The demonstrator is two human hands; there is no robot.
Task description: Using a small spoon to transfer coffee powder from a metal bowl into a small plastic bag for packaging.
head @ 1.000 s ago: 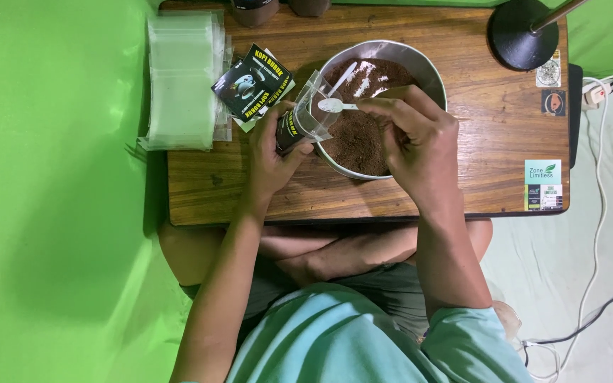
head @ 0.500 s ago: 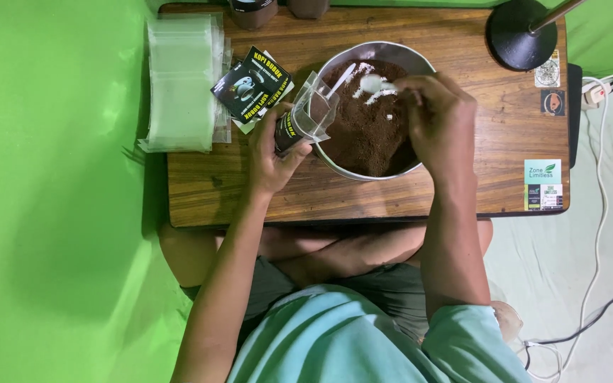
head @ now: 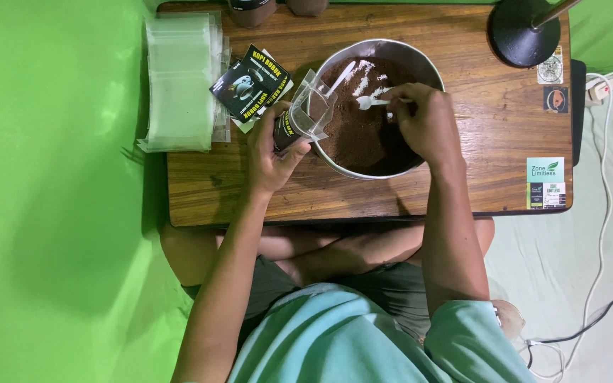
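A metal bowl [head: 427, 67] of dark brown powder [head: 360, 138] stands on a small wooden table [head: 462, 191]. My left hand [head: 271, 152] holds a clear plastic pouch [head: 306, 113] with a black label, its mouth open and tilted against the bowl's left rim. My right hand [head: 423, 124] is over the bowl and holds a white plastic spoon [head: 367, 101] level above the powder, its bowl pointing at the pouch. A second white spoon [head: 340, 76] lies in the powder near the far rim.
A stack of clear empty pouches [head: 179, 81] lies at the table's left end, with black printed labels [head: 250, 81] beside it. A black round lamp base [head: 523, 32] stands at the far right corner. Stickers [head: 545, 181] mark the right edge. Cables [head: 604, 234] run over the floor at right.
My right hand moved from the bowl's near side up to its far side, then came back toward the middle with the spoon held flat. My left hand and the pouch stayed put.
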